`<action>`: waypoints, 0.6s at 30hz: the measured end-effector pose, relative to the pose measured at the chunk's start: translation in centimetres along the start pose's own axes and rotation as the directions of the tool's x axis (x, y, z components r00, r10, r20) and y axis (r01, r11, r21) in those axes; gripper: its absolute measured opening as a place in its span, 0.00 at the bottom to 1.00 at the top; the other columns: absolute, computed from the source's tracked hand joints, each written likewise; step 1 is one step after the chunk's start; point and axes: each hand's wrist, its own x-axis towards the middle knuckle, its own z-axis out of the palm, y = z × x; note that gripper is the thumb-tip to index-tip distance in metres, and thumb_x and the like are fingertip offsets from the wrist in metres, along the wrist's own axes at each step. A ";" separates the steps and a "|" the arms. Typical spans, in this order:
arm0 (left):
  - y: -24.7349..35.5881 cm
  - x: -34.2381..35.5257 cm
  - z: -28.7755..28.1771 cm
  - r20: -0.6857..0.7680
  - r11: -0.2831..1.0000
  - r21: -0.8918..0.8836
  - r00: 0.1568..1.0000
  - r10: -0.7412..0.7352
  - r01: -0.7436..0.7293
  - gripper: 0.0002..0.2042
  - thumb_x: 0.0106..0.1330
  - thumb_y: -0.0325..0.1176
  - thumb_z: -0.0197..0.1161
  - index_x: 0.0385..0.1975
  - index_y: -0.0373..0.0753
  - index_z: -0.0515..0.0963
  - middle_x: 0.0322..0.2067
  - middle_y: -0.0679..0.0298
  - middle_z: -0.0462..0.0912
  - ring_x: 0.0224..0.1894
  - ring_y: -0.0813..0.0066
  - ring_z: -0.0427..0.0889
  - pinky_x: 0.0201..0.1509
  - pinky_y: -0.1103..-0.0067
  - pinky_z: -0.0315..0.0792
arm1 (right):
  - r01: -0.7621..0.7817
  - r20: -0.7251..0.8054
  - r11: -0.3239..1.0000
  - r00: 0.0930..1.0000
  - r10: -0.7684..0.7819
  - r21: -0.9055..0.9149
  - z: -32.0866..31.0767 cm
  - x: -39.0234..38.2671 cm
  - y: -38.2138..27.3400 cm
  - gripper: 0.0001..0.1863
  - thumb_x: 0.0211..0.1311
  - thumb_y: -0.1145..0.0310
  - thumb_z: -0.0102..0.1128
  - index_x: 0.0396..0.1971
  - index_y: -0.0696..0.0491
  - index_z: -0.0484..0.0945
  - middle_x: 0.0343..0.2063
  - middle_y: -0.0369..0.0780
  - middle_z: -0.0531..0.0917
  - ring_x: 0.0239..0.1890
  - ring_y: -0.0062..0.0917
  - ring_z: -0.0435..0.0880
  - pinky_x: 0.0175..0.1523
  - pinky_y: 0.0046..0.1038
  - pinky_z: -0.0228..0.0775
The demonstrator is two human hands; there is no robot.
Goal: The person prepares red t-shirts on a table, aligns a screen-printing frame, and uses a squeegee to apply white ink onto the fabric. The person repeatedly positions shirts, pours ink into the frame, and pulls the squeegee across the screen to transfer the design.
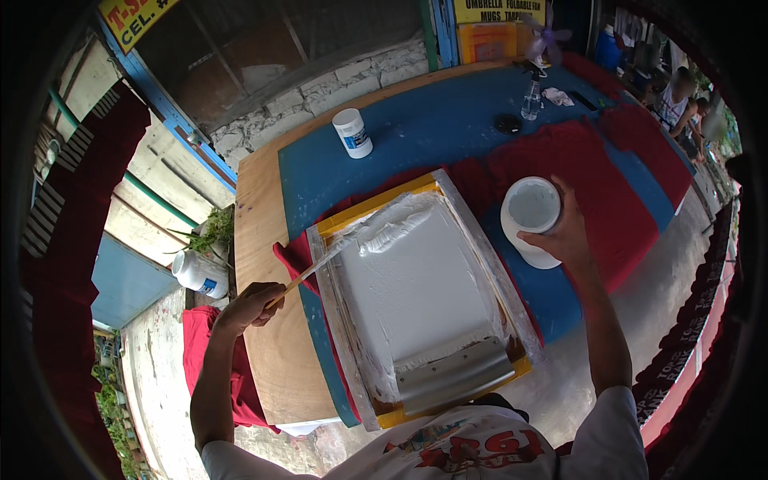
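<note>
Screen frame (488,264) largely coated white; left hand (250,304) grips the spatula (320,268) spreading at its far edge, right hand (564,232) clasps the tub (531,216) beside it, seemingly near-empty

White-coated spatula (364,240) spreads paste on screen (416,296); open white tub (531,218) upright beside it

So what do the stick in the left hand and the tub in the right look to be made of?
Stick: apparently bare wood, tan and matte, with white paste at its far end. Tub: probably plastic, white, smooth and slightly glossy, its inside smeared with white. Both are judged by look alone.
</note>
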 end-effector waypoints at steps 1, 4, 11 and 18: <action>2.1 -0.8 0.1 0.014 1.000 0.022 1.000 0.019 -0.019 0.20 0.82 0.47 0.54 0.28 0.40 0.75 0.15 0.75 0.62 0.14 0.87 0.56 0.17 0.80 0.50 | 0.001 -0.006 0.993 1.000 -0.002 -0.119 0.0 -0.1 0.0 0.66 0.36 0.59 0.95 0.76 0.55 0.60 0.66 0.53 0.78 0.69 0.48 0.79 0.73 0.50 0.73; 9.5 -2.5 1.3 -0.006 0.979 0.202 0.999 0.033 -0.031 0.21 0.82 0.49 0.56 0.29 0.41 0.76 0.16 0.75 0.63 0.15 0.88 0.57 0.18 0.80 0.52 | 0.003 0.013 0.983 1.000 -0.001 -0.181 0.1 -0.2 -0.3 0.65 0.36 0.51 0.93 0.76 0.53 0.61 0.69 0.51 0.75 0.71 0.53 0.76 0.76 0.55 0.67; 24.1 -2.4 11.8 0.075 0.415 0.848 0.849 0.523 -0.330 0.20 0.82 0.46 0.59 0.32 0.35 0.81 0.20 0.58 0.79 0.24 0.65 0.80 0.32 0.66 0.73 | 0.063 0.020 0.966 0.998 -0.060 -0.250 0.4 -0.5 -1.2 0.64 0.38 0.48 0.92 0.75 0.54 0.63 0.69 0.55 0.74 0.71 0.53 0.76 0.75 0.62 0.65; 29.0 4.2 27.1 0.490 -0.477 0.857 0.599 0.634 -0.197 0.08 0.65 0.31 0.73 0.41 0.39 0.84 0.26 0.62 0.89 0.31 0.69 0.92 0.36 0.72 0.83 | 0.129 0.046 0.967 0.991 -0.122 -0.220 0.6 -1.0 -1.0 0.65 0.36 0.48 0.92 0.74 0.57 0.63 0.67 0.57 0.75 0.71 0.55 0.76 0.76 0.63 0.63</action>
